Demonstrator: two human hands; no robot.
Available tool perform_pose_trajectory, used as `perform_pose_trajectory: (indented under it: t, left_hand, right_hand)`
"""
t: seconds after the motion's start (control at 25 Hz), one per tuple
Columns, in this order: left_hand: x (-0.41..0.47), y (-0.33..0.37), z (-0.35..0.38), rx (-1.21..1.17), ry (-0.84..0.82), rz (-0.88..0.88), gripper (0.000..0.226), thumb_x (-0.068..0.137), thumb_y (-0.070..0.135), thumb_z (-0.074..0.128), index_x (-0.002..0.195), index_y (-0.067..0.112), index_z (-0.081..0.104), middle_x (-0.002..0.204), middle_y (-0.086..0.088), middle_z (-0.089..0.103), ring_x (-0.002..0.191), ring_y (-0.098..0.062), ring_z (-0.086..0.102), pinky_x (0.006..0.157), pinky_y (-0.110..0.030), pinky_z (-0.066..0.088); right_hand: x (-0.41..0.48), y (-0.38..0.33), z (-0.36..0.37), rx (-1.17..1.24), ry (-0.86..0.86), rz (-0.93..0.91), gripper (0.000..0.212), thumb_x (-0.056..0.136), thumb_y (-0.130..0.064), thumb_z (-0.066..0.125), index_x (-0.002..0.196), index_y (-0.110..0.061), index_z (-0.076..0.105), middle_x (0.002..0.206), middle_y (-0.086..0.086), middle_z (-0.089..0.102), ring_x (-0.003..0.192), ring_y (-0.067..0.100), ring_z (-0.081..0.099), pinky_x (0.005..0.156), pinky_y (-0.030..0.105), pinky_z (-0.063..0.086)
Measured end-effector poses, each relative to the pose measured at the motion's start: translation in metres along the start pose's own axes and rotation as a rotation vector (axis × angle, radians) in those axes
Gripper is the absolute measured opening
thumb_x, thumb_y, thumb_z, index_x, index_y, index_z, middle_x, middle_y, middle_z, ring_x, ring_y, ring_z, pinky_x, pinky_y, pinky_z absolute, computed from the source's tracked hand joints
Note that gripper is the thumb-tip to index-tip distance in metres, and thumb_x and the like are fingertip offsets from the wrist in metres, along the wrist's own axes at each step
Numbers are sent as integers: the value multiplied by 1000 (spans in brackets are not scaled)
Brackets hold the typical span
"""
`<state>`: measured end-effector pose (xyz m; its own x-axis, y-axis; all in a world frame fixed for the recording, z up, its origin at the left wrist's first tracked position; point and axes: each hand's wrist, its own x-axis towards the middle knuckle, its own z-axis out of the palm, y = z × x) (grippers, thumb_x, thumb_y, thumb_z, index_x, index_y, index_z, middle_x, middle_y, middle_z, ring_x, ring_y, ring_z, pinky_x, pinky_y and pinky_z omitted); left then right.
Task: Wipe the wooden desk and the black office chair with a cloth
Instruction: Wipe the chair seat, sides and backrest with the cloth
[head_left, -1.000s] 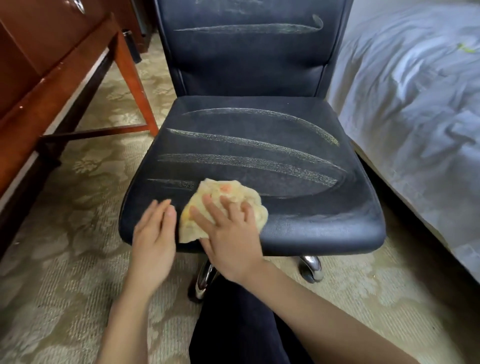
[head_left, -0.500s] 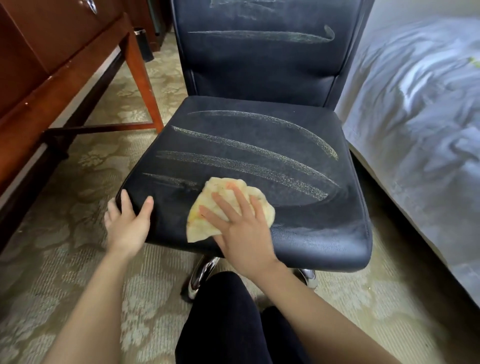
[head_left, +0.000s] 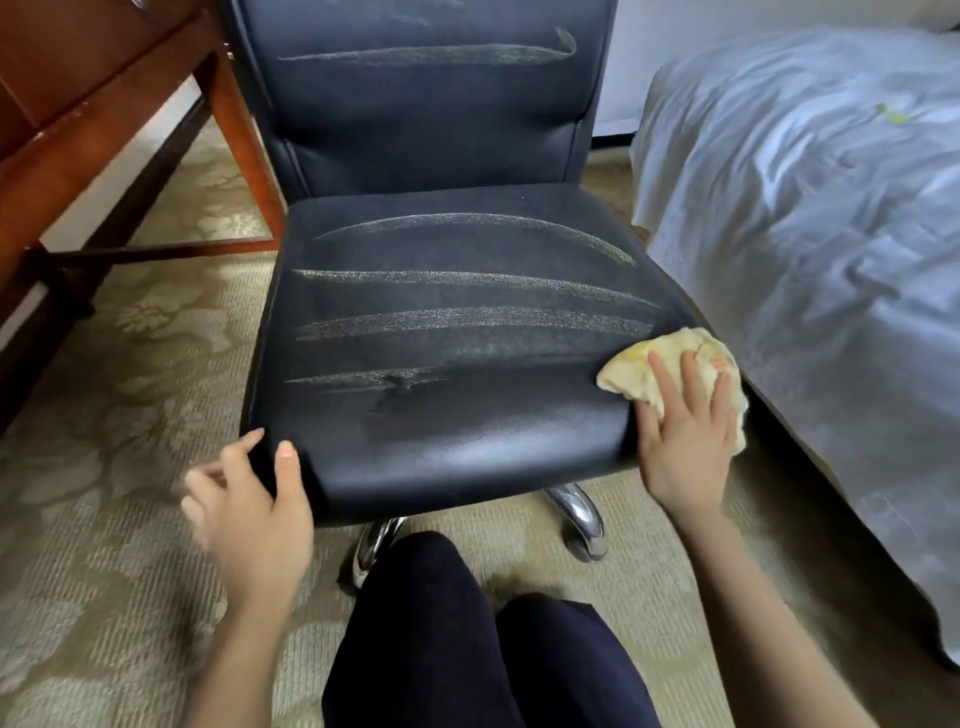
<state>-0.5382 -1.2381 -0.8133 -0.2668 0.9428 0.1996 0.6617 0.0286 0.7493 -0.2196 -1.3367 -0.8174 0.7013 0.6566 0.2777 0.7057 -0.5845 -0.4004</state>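
A bed (head_left: 810, 218) draped in pale, rumpled sheeting fills my right side, and a patterned beige carpet (head_left: 130, 364) spreads under everything. To my left stands the wooden desk (head_left: 67, 130), its reddish leg coming down just beside the back corner of the chair.

Straight ahead is the black office chair (head_left: 447, 332), facing me. Its seat carries several long, pale dusty streaks running side to side, and one more crosses the backrest. The strip of seat nearest me looks darker and glossier. Below the front edge, chrome legs of the chair base (head_left: 576, 506) show.

My knees, in dark trousers (head_left: 457, 639), sit low in the middle, close to the base.

My right hand (head_left: 685, 441) lies flat at the front right corner of the seat, fingers spread apart, pressing the cloth (head_left: 670, 358) against the edge; the yellowish cloth is bunched and spills over the side toward the bed.

My left hand (head_left: 254, 504) is at the front left corner, thumb on the front edge, the other fingers loosely curled and apart around the corner, a little blurred.
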Motion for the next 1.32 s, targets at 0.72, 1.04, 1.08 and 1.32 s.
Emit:
perform_pose_trajectory:
  t: [0.72, 1.04, 1.08, 1.32]
  left_hand:
    - [38, 36, 38, -600, -162, -172, 42, 105, 22, 24, 145, 16, 33, 152, -1, 32, 139, -11, 28, 117, -31, 20]
    - [33, 34, 45, -322, -202, -37, 45, 104, 28, 25, 147, 18, 32, 158, -2, 18, 144, -9, 15, 98, 1, 4]
    - [32, 33, 44, -332, -198, -28, 45, 105, 27, 24, 147, 16, 32, 158, -3, 19, 144, -9, 15, 95, 5, 4]
    - [31, 30, 48, -399, -167, -58, 46, 105, 28, 18, 145, 16, 37, 156, -3, 24, 144, -10, 18, 100, 0, 5]
  right_hand:
    - [-114, -132, 30, 42, -212, -760, 56, 87, -40, 39, 142, -43, 32, 157, -7, 17, 144, 35, 7, 112, 60, 9]
    - [-73, -91, 28, -63, -152, -1052, 43, 94, -47, 39, 137, -44, 42, 147, -10, 39, 141, 28, 27, 113, 47, 25]
    - [-69, -90, 29, -72, -165, -1054, 44, 94, -48, 39, 138, -44, 39, 149, -10, 37, 142, 28, 24, 114, 47, 23]
    - [-19, -93, 18, -84, -274, -893, 55, 86, -42, 39, 141, -43, 34, 153, -11, 27, 144, 26, 18, 116, 46, 12]
